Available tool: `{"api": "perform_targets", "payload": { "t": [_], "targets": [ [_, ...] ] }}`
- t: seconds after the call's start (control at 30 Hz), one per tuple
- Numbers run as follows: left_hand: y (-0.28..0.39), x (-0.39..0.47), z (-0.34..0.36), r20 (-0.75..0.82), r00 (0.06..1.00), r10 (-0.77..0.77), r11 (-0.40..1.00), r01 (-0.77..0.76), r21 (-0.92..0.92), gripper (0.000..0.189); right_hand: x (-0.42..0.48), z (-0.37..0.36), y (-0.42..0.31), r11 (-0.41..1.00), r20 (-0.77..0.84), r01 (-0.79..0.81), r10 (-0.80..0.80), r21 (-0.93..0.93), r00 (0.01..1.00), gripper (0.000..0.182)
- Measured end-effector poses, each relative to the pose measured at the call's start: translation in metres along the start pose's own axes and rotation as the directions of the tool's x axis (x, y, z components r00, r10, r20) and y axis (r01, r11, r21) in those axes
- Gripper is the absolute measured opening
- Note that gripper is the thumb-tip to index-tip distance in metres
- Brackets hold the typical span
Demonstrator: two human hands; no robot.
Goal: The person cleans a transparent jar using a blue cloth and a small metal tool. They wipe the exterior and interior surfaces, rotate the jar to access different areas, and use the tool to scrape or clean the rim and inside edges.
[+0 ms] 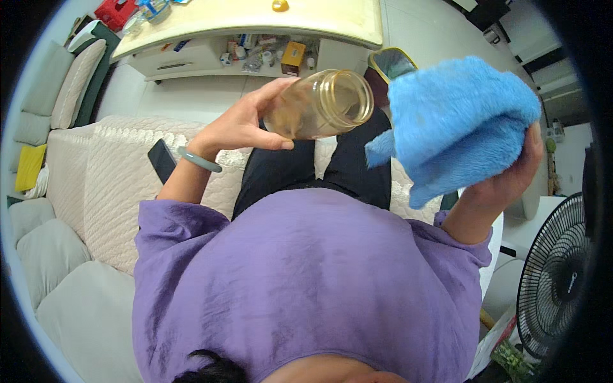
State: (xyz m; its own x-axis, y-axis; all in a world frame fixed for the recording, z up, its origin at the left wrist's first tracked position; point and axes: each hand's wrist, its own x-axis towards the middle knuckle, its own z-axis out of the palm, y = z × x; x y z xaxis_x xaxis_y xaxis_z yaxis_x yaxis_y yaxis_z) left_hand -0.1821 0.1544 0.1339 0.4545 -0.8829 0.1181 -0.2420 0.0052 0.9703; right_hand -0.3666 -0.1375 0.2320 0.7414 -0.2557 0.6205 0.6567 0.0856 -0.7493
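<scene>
My left hand (254, 119) grips a clear, amber-tinted jar (311, 107) near its base. The jar is tilted on its side, with its uncovered threaded mouth facing right. On the right, a fluffy blue cloth (459, 119) is bunched up in my right hand (519, 167); most of those fingers are hidden behind it. Jar and cloth are apart, both held up above my lap. A round yellow lid-like object (280, 5) lies on the low table (330, 19) in front of me.
A phone (163, 160) lies on the quilted sofa cover (119, 191) by my left forearm. Under the tabletop, an open shelf holds an orange box (292, 58) and several small items. A yellow-rimmed bin (392, 62) stands past my knees. At right is a black fan (555, 277).
</scene>
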Motion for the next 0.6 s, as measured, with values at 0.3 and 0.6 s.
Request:
{"api": "perform_targets", "payload": {
  "t": [0.3, 0.6],
  "targets": [
    [-0.031, 0.023, 0.027, 0.177, 0.984, -0.018, 0.911, 0.090, -0.402, 0.080, -0.003, 0.016, 0.049, 0.871, 0.234, -0.158, 0.293, -0.465, 0.927, 0.022],
    [-0.061, 0.027, 0.043, 0.330, 0.943, -0.047, 0.804, 0.232, -0.547, 0.073, -0.002, 0.003, 0.054, 0.683, 0.542, -0.129, 0.667, -0.719, 0.510, 0.043]
  ]
}}
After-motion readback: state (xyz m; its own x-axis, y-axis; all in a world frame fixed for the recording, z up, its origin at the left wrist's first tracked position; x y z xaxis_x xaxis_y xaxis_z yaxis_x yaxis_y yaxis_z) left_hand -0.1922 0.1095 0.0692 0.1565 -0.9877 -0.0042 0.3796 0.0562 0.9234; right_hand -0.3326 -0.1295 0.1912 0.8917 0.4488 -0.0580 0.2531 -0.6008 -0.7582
